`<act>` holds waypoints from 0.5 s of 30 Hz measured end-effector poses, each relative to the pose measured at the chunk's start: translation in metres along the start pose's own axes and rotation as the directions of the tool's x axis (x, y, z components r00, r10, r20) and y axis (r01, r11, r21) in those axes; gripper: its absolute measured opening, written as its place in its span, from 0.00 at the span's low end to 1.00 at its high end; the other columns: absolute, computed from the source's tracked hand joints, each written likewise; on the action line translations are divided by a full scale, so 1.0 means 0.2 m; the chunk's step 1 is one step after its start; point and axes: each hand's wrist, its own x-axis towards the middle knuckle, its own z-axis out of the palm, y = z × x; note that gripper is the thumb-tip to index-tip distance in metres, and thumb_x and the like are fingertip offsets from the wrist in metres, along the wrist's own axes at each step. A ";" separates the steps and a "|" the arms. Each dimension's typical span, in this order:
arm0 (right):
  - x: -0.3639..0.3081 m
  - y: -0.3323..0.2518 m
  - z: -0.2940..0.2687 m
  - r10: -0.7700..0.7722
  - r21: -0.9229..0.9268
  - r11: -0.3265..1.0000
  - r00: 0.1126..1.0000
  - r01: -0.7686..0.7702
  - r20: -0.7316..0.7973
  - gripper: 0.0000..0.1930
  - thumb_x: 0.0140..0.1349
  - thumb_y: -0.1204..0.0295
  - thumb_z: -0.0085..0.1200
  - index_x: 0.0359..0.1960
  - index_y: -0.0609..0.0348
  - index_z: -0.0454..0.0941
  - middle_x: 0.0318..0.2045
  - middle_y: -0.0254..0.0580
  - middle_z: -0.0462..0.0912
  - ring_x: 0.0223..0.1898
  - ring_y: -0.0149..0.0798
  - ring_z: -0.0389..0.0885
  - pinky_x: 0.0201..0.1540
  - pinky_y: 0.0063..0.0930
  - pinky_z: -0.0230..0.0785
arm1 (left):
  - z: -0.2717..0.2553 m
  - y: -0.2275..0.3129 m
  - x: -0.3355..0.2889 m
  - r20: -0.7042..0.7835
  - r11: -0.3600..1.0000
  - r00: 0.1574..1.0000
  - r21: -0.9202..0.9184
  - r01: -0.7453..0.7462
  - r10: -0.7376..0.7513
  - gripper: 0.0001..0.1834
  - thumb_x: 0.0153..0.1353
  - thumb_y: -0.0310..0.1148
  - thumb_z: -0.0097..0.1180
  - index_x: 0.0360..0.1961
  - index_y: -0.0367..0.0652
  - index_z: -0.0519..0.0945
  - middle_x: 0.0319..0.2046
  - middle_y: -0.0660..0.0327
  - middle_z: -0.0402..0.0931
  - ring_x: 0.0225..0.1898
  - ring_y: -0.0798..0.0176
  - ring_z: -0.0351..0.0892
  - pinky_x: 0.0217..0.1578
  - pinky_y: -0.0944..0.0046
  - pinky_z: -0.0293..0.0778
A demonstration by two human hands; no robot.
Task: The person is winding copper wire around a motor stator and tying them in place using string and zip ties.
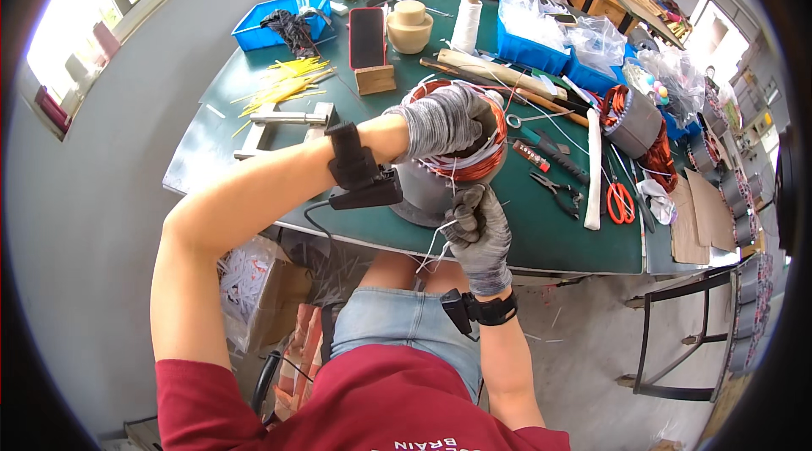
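A motor stator (420,195) with a grey shell stands at the table's near edge, its ring of red-brown copper windings (493,153) facing up. Over those windings lies my left hand (444,120) in a grey knit glove, its fingers curled down into the opening. What those fingertips hold, if anything, is hidden. Just in front of the shell, my right hand (480,235), also gloved, pinches a thin white cord (434,246). The cord runs up to the windings, and loose ends hang toward my lap.
Right of the stator lie pliers (556,194), red-handled scissors (621,202), a white roll (594,170) and a second stator (630,123). Yellow strips (288,82), a metal frame (283,120) and a phone (367,38) are on the left. Blue bins (529,49) stand farther back.
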 end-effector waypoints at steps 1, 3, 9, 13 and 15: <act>0.00 -0.01 -0.01 -0.022 0.009 1.000 1.000 0.022 -0.004 0.12 0.66 0.61 0.44 0.31 0.54 0.75 0.22 0.32 0.73 0.13 0.21 0.54 0.17 0.16 0.49 | -0.03 0.06 -0.03 0.057 0.958 0.994 -0.266 0.103 -0.091 0.14 0.55 0.27 0.46 0.40 0.45 0.80 0.33 0.57 0.80 0.34 0.60 0.79 0.39 0.64 0.74; 0.01 -0.01 -0.01 -0.012 0.001 1.000 1.000 0.012 0.026 0.12 0.66 0.61 0.43 0.31 0.54 0.75 0.21 0.32 0.72 0.13 0.21 0.54 0.17 0.17 0.49 | -0.07 0.07 -0.06 0.067 0.947 0.996 -0.312 0.073 -0.055 0.14 0.56 0.23 0.46 0.39 0.45 0.81 0.32 0.59 0.81 0.32 0.64 0.79 0.36 0.66 0.75; 0.02 -0.01 -0.01 -0.021 -0.027 0.999 0.999 0.022 0.038 0.13 0.62 0.59 0.48 0.31 0.56 0.74 0.17 0.30 0.69 0.13 0.22 0.54 0.16 0.16 0.48 | -0.09 0.08 -0.01 0.186 0.883 0.981 -0.447 0.141 -0.062 0.11 0.59 0.23 0.45 0.41 0.45 0.76 0.31 0.59 0.79 0.32 0.64 0.79 0.33 0.65 0.77; 0.02 -0.01 0.01 -0.004 0.066 0.998 0.998 0.001 0.057 0.13 0.66 0.63 0.41 0.29 0.57 0.72 0.17 0.32 0.66 0.13 0.23 0.52 0.16 0.18 0.45 | -0.07 0.04 0.00 0.221 0.884 0.975 -0.452 0.118 -0.017 0.10 0.61 0.25 0.45 0.42 0.44 0.75 0.32 0.57 0.78 0.33 0.62 0.79 0.33 0.63 0.78; 0.02 -0.01 0.02 -0.001 0.065 0.998 0.999 -0.002 0.040 0.13 0.66 0.63 0.41 0.29 0.57 0.72 0.16 0.32 0.66 0.12 0.23 0.51 0.15 0.18 0.45 | -0.06 0.02 0.00 0.198 0.909 0.980 -0.414 0.048 0.039 0.10 0.61 0.26 0.45 0.42 0.44 0.75 0.33 0.56 0.78 0.34 0.63 0.79 0.34 0.63 0.77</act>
